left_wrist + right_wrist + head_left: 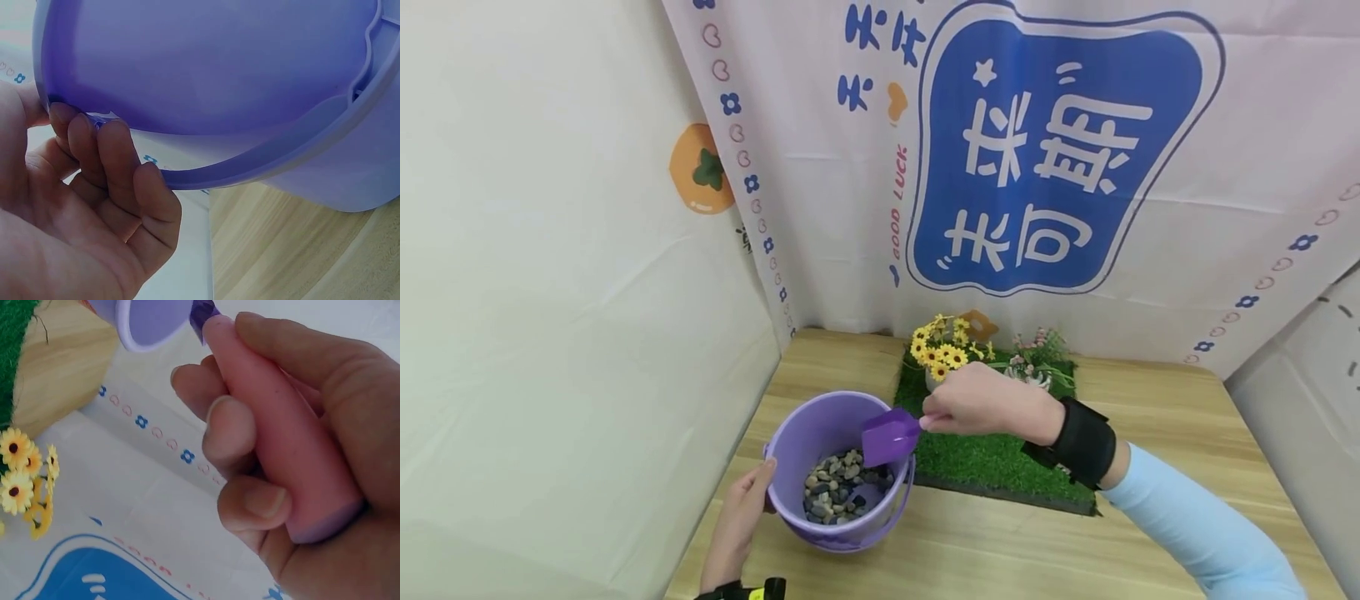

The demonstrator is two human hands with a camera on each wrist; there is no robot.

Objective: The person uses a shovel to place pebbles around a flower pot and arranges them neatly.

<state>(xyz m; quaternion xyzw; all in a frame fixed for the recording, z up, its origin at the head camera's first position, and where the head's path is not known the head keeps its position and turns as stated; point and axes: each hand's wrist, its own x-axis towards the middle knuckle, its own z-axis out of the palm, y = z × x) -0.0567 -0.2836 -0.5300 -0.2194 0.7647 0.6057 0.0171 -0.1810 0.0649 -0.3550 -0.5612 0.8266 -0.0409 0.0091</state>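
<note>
A purple bucket (790, 442) stands on the table at the left, with grey and tan pebbles (831, 492) covering its bottom. My left hand (745, 500) holds the bucket's near-left side; in the left wrist view its fingers (112, 150) curl at the purple rim. My right hand (977, 400) grips a toy shovel by its pink handle (281, 437). The shovel's purple blade (889, 437) is tilted over the bucket's right side, above the pebbles, and no pebbles show on it.
Right of the bucket lies a green turf mat (985, 467), partly under my right forearm. Yellow flowers (942, 350) and a small pink-flowered plant (1033, 354) stand at its back. A printed cloth (842, 217) hangs behind the wooden table (970, 542); a pale wall (550, 333) rises on the left.
</note>
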